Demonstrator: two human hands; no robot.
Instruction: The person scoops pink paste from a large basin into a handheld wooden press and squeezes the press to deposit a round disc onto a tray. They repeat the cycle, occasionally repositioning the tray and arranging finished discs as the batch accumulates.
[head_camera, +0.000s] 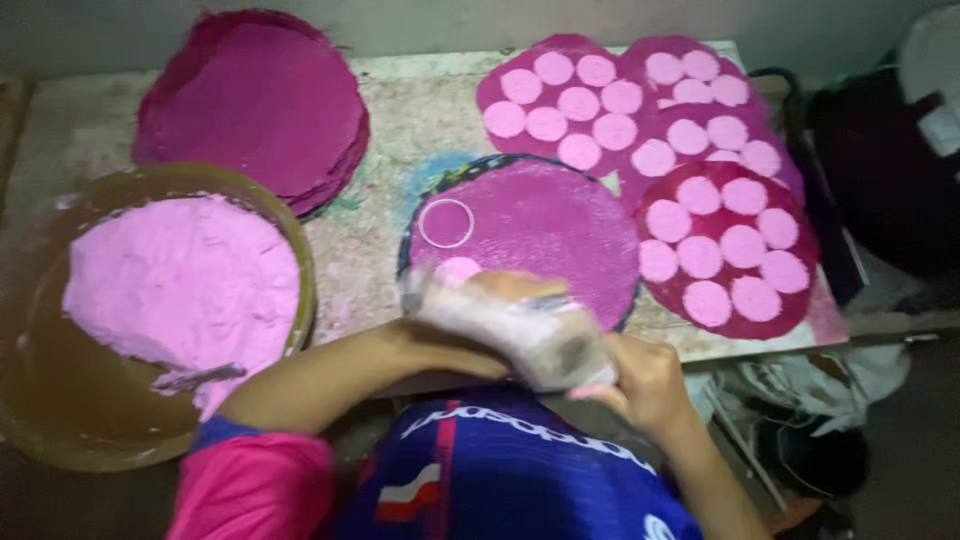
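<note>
Smeared piping bag (520, 335) over magenta disc (545, 230)

Both hands (560, 345) closed, forearms converging.

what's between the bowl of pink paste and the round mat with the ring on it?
In the head view, only bare stained tabletop separates the bowl from the magenta mat carrying the ring; lower down, the person's left forearm crosses it.
</note>
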